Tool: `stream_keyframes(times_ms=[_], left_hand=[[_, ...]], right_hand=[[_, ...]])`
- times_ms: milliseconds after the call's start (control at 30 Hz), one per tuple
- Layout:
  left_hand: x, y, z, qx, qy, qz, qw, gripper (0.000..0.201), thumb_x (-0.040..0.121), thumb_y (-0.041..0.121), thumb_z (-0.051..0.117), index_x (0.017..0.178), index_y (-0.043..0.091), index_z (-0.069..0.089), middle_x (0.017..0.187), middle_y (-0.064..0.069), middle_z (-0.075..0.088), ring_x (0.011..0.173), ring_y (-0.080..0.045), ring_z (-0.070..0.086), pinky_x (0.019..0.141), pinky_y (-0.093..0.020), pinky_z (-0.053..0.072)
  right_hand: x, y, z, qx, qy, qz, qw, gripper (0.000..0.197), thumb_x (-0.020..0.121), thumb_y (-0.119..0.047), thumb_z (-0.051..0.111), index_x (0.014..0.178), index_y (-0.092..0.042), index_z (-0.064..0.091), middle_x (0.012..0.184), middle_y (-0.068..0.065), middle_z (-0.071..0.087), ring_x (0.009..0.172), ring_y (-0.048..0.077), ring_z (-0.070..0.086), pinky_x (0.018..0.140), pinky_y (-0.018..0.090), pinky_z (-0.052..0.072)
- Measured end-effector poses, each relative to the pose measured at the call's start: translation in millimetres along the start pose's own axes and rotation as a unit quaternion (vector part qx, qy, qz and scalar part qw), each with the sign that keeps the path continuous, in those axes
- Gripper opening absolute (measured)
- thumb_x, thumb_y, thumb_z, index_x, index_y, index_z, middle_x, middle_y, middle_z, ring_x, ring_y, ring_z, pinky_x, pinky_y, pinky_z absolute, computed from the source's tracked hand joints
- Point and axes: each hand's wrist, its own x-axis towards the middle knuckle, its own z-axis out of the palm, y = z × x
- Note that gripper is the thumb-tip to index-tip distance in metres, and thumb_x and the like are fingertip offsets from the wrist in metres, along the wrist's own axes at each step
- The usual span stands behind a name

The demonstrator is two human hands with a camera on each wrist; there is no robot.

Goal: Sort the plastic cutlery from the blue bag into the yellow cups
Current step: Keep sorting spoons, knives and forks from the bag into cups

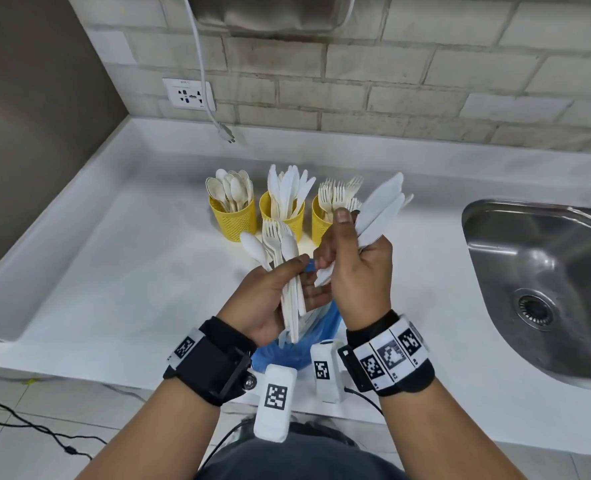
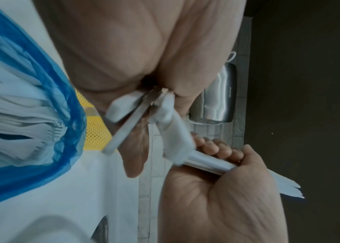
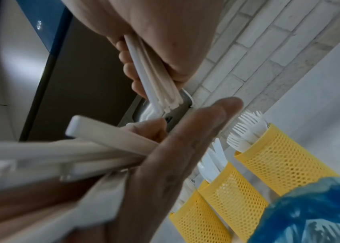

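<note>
My left hand (image 1: 270, 299) grips a mixed bundle of white forks and spoons (image 1: 280, 247) by the handles, heads pointing up. My right hand (image 1: 356, 271) grips a bunch of white knives (image 1: 380, 209), blades fanned up and to the right. Both hands hover close together above the open blue bag (image 1: 308, 344), where more cutlery (image 2: 19, 115) lies. Behind them three yellow mesh cups stand in a row: the left cup (image 1: 233, 220) holds spoons, the middle cup (image 1: 265, 211) knives, the right cup (image 1: 320, 220) forks. In the right wrist view the knife handles (image 3: 154, 78) show in my palm.
A white counter (image 1: 131, 271) runs to a grey brick wall. A steel sink (image 1: 543, 271) is sunk in at the right. A wall socket (image 1: 188, 95) and a loose hanging plug (image 1: 226, 133) are behind the cups. A steel appliance (image 1: 270, 12) hangs above.
</note>
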Motion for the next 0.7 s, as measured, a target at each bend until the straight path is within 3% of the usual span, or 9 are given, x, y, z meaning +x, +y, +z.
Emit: stream_keyframes(times_ms=[133,167,233,333,433,500,600,700], left_hand=[[-0.1,-1.0,5.4,-0.017,0.016,0.023,0.999,0.041,0.103,0.016,0.058,0.131,-0.013,0.053,0.113,-0.031,0.066,0.094,-0.034,0.070,0.077,-0.038,0.060],[0.5,-1.5,6.8,-0.024,0.015,0.031,0.999,0.046,0.102,0.016,0.059,0.136,-0.014,0.049,0.116,-0.033,0.063,0.096,-0.036,0.069,0.077,-0.039,0.060],[0.4,-1.1,8.3,-0.034,0.020,0.046,0.998,0.039,0.103,0.012,0.056,0.133,-0.013,0.051,0.110,-0.032,0.067,0.089,-0.033,0.073,0.073,-0.037,0.061],[-2.0,-0.6,10.8,-0.038,0.013,0.064,0.997,0.029,0.104,0.011,0.052,0.126,-0.007,0.057,0.110,-0.027,0.073,0.094,-0.035,0.076,0.079,-0.042,0.063],[-3.0,-0.1,15.3,-0.027,0.008,0.072,0.997,0.016,0.105,0.012,0.051,0.110,0.002,0.063,0.117,-0.028,0.071,0.103,-0.038,0.073,0.087,-0.043,0.062],[-1.0,-2.3,18.7,-0.012,0.004,0.074,0.997,0.012,0.104,0.014,0.052,0.107,0.004,0.058,0.118,-0.028,0.070,0.106,-0.039,0.072,0.092,-0.045,0.060],[2.4,-9.8,20.0,0.010,0.003,0.091,0.996,0.021,0.104,0.014,0.053,0.120,0.001,0.054,0.118,-0.028,0.071,0.103,-0.038,0.073,0.091,-0.045,0.060],[3.3,-16.4,18.4,0.013,0.011,0.099,0.995,0.018,0.102,0.017,0.055,0.114,0.003,0.055,0.113,-0.027,0.072,0.095,-0.036,0.075,0.081,-0.041,0.064]], right_hand=[[-1.4,5.3,-4.7,-0.040,-0.021,-0.007,0.999,0.032,0.099,-0.037,0.056,0.077,-0.016,0.064,0.066,-0.014,0.065,0.070,0.007,0.066,0.069,0.021,0.049],[-1.4,6.8,-7.1,-0.047,-0.023,-0.009,0.999,0.032,0.098,-0.040,0.057,0.085,-0.012,0.066,0.073,-0.015,0.067,0.076,0.005,0.067,0.073,0.018,0.048],[0.4,10.7,-15.0,-0.077,-0.019,-0.035,0.996,0.043,0.094,-0.045,0.055,0.091,-0.003,0.066,0.082,-0.003,0.070,0.081,0.010,0.069,0.073,0.020,0.049],[5.3,7.6,-33.8,-0.122,-0.008,-0.064,0.990,0.039,0.092,-0.040,0.055,0.078,-0.007,0.070,0.073,-0.001,0.072,0.072,0.007,0.070,0.065,0.020,0.052],[12.5,5.9,-51.6,-0.097,0.001,0.010,0.995,0.033,0.091,-0.033,0.060,0.070,-0.011,0.073,0.066,-0.001,0.072,0.062,0.011,0.069,0.061,0.024,0.051],[16.4,5.0,-60.8,-0.050,0.015,0.067,0.996,0.032,0.094,-0.022,0.060,0.068,-0.008,0.072,0.058,0.002,0.067,0.052,0.016,0.061,0.053,0.026,0.045],[19.8,3.5,-71.7,-0.009,0.058,0.107,0.993,0.034,0.097,-0.016,0.057,0.072,0.003,0.070,0.048,0.007,0.054,0.044,0.020,0.048,0.043,0.025,0.035],[20.2,3.1,-81.5,0.025,0.091,0.115,0.989,0.034,0.098,-0.014,0.054,0.072,0.003,0.069,0.048,0.007,0.052,0.042,0.021,0.042,0.040,0.025,0.031]])
